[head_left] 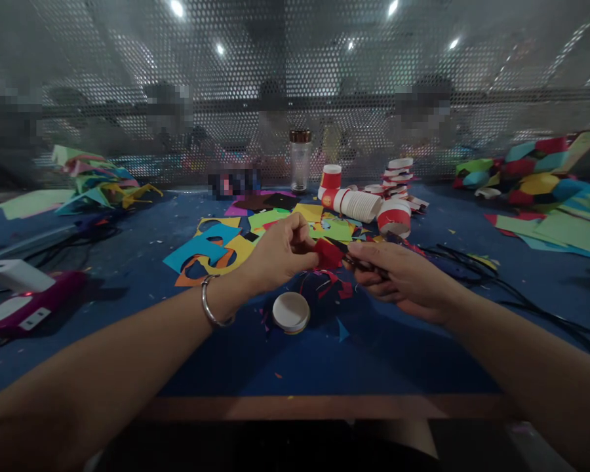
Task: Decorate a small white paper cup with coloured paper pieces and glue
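Observation:
My left hand (pixel 278 252), with a silver bangle on its wrist, pinches a small piece of red paper (pixel 327 254) above the blue table (pixel 383 354). My right hand (pixel 393 275) is closed around scissors (pixel 356 261), whose blades meet the red paper's edge. Red paper scraps (pixel 339 287) lie on the table just below both hands. A white round lid (pixel 290 312) sits close under my left hand.
Coloured paper cut-outs (pixel 211 252) lie beyond my hands. Red and white paper cups (pixel 368 203) and a clear jar (pixel 299 160) stand further back. Black cables (pixel 511 288) run on the right. A white and purple device (pixel 19 295) sits on the left. A perforated screen closes the back, with people behind it.

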